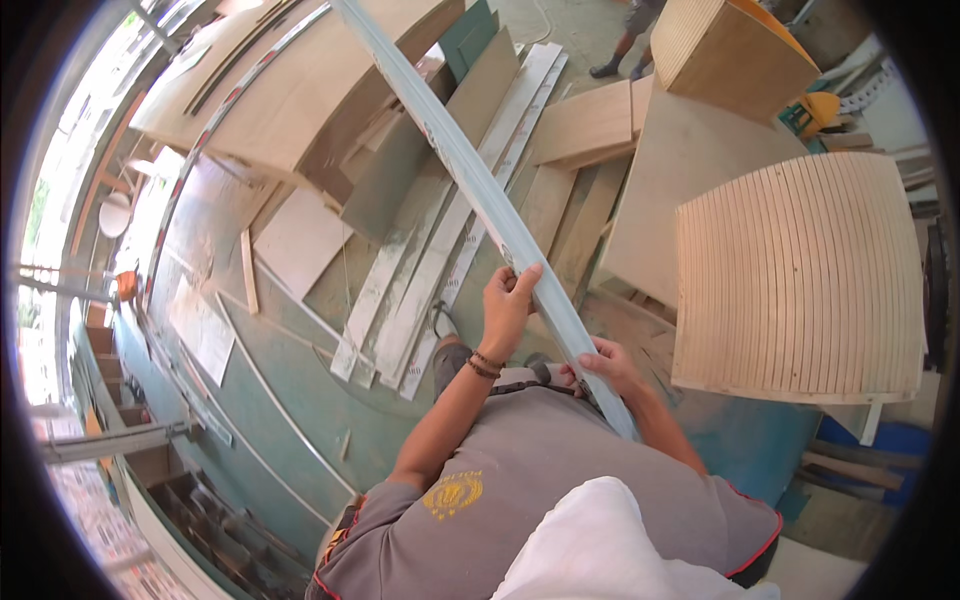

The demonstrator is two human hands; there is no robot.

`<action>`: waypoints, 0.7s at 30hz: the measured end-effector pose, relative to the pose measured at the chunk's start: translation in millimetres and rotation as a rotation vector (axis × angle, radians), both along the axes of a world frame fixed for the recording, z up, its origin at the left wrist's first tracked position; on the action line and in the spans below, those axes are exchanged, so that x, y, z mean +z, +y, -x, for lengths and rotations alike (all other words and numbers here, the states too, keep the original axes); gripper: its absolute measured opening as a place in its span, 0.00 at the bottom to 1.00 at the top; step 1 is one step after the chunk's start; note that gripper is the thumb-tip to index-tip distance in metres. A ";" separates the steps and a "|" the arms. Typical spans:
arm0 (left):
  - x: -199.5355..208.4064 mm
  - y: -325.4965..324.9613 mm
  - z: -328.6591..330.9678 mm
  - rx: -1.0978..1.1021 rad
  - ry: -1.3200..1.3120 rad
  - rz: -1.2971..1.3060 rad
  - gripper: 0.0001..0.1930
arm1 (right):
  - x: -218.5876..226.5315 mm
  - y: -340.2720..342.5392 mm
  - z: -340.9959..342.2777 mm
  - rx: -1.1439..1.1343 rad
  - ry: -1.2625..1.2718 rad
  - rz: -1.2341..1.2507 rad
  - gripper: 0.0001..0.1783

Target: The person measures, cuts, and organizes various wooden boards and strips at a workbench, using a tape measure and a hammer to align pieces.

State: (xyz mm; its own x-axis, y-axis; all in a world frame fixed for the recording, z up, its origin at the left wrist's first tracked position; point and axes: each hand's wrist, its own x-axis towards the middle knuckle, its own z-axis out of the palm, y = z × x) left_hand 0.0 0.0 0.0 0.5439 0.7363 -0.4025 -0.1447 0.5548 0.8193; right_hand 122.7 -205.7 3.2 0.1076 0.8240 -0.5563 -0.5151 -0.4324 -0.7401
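While the long pale-blue strip [458, 157] runs diagonally from the top edge of the frame to lower centre, we record both hands on it. We see the left hand [507, 308] pinching its left edge near the centre, thumb on top, other fingers curled. We find the right hand [614, 367] lower down, thumb against the strip, remaining fingers partly hidden beneath. We note white boards [428, 280] left of centre and a curved slatted panel [800, 285] at right.
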 end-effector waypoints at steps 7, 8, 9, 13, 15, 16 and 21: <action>18.1 207.8 3.1 -0.109 0.004 0.006 0.23 | 33.7 197.6 37.9 -0.161 -0.056 0.051 0.26; 19.7 224.9 -0.2 -0.122 0.004 0.026 0.23 | 39.0 215.0 39.0 -0.174 -0.070 0.075 0.26; 21.5 242.1 -3.4 -0.140 -0.003 0.023 0.22 | 43.5 231.7 40.0 -0.192 -0.095 0.080 0.26; 17.8 301.4 -31.1 -0.201 -0.047 0.060 0.22 | 53.2 286.0 25.9 -0.238 -0.163 0.100 0.27; 12.8 327.9 -49.0 -0.242 -0.056 0.091 0.21 | 52.9 310.6 14.4 -0.262 -0.157 0.106 0.28; 11.4 341.7 -58.6 -0.270 -0.050 0.098 0.21 | 51.8 323.4 7.8 -0.281 -0.142 0.107 0.28; 10.8 406.4 -124.3 -0.326 -0.049 0.102 0.20 | 49.6 390.3 -41.2 -0.357 -0.109 0.113 0.29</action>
State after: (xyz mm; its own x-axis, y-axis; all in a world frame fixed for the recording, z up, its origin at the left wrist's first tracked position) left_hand 124.3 406.4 10.8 0.7645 0.4774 -0.4331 0.0165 0.6572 0.7536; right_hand 163.9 184.5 52.9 0.4402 0.6579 -0.6110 -0.5685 -0.3225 -0.7568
